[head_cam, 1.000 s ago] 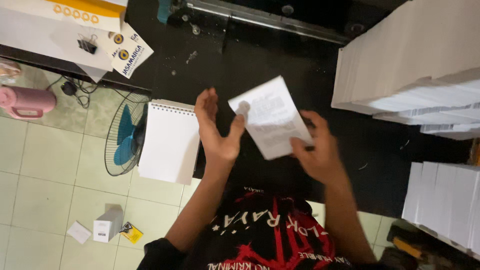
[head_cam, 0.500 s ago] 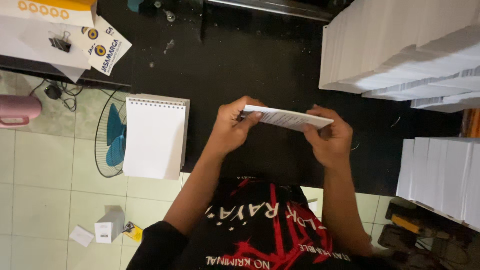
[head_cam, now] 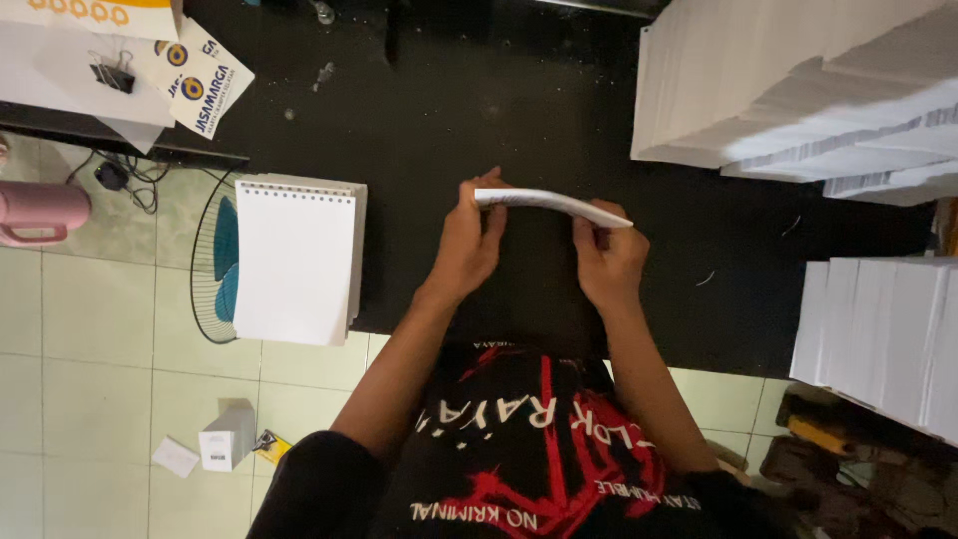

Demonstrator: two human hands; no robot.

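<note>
black worktable [head_cam: 499,110]: fills the middle of the view, dark top, edge running along the person's waist.
paper stacks, upper right [head_cam: 788,90]: tall white blocks of sheets, several piles stepped one behind another, on the table's right end.
paper stacks, lower right [head_cam: 878,339]: second group of white piles, standing side by side, near the right edge.
spiral notepad [head_cam: 294,260]: white, blank top sheet, wire binding along its upper edge, lying at the table's left edge and overhanging the tiled floor.
fan [head_cam: 222,262]: wire guard with teal blades, on the floor, partly under the notepad.
printed cards [head_cam: 195,85]: white, rectangular, with round yellow-and-blue marks, upper left, beside a black binder clip [head_cam: 110,76].
pink container [head_cam: 40,212]: at the far left edge, cut off by the frame.
folded paper bundle [head_cam: 549,206]: thin, white, seen edge-on, held level above the table between both hands.
left hand [head_cam: 469,245]: fingers closed on the bundle's left end.
right hand [head_cam: 609,262]: fingers closed on the bundle's right part.
small white box [head_cam: 228,437]: on the floor tiles, lower left, with a yellow packet [head_cam: 271,446] just beside it.
</note>
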